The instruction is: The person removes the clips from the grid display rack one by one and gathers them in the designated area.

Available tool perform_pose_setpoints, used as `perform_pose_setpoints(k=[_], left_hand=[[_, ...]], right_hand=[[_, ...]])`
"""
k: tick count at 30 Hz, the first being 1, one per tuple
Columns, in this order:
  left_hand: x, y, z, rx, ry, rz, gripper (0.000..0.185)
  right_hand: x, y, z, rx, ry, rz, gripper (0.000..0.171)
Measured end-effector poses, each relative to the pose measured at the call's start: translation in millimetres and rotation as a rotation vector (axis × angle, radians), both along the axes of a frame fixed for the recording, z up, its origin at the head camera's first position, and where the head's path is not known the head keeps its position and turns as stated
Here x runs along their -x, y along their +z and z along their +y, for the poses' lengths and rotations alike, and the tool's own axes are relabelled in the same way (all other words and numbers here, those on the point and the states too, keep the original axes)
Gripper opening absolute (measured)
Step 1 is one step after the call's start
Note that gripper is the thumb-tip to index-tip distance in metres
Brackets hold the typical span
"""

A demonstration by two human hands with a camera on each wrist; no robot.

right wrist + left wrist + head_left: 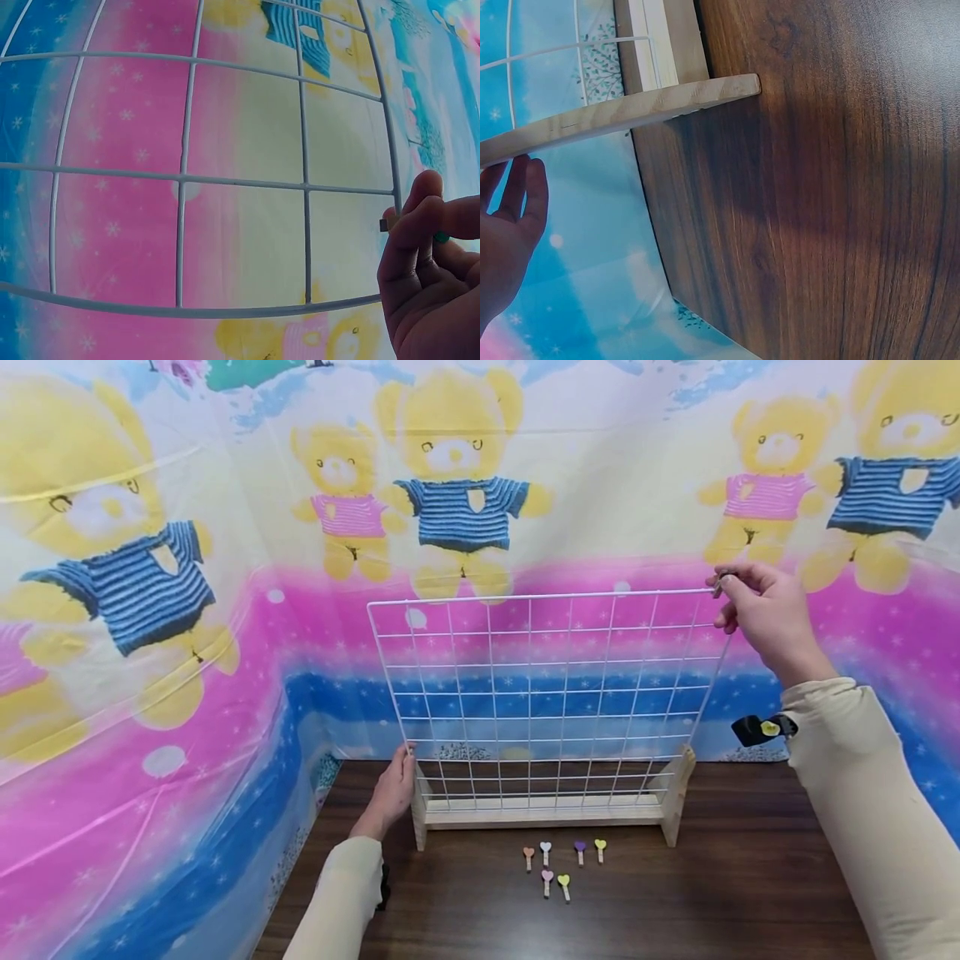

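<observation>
A white wire grid (529, 693) stands upright in a wooden stand (543, 812). At the grid's top right corner my right hand (772, 614) pinches a small clothespin, mostly covered by the fingers. In the right wrist view, the clothespin's wooden end (386, 224) shows at the top wire, and a bit of green peeks out between the fingers of the right hand (427, 277). My left hand (392, 789) touches the stand's left side piece. Seen from the left wrist, its fairly straight fingertips rest against the outer face of that wooden side piece (630, 109); the thumb is hidden.
Several heart-topped clothespins lie on the dark wooden table (660, 902) before the stand, among them a purple clothespin (580, 852), a white clothespin (546, 852) and a pink clothespin (547, 882). A bear-printed cloth (600, 510) hangs behind and at the sides.
</observation>
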State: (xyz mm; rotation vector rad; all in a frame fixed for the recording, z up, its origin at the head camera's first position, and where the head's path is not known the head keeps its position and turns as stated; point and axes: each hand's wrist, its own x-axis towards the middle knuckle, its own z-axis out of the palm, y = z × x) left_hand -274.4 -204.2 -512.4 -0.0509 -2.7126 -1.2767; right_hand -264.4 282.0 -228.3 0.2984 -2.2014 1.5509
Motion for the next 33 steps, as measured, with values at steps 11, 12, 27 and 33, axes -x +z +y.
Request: perform_pose_setpoints(k=[11,12,27,33], left_hand=[[0.8,6.6,2.0,0.004,-0.003,-0.003,0.043],[0.9,7.3,2.2,0.004,-0.006,-0.004,0.043],[1.9,8.4,-2.1,0.000,-0.018,-0.013,0.046],[-2.4,5.0,1.5,-0.007,-0.023,-0.016,0.043]], right_hand=[[-0.2,2.9,4.9,-0.027,-0.001,0.015,0.024],[0.1,3.0,4.6,-0.013,-0.008,0.022,0.024],[0.2,3.0,1.2,0.084,-0.090,0.064,0.028],[2.5,6.3,2.3,0.239,-0.010,0.060,0.028]])
